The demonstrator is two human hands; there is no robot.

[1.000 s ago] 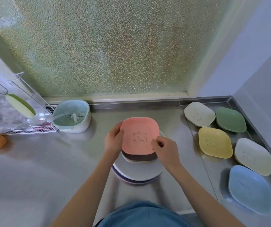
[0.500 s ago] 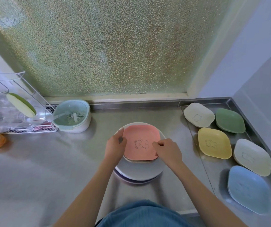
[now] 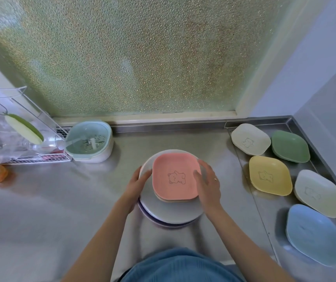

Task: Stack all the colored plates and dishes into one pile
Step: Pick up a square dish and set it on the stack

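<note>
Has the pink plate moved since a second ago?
Yes. The pink plate has come down from above the pile and now lies flat on top of it, inside the rim of the round white plate beneath.

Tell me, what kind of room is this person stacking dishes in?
Most likely a home kitchen. A stainless steel counter runs under a frosted window, a wire drying rack stands at the left, and small coloured dishes such as the yellow dish lie on a steel tray.
</note>
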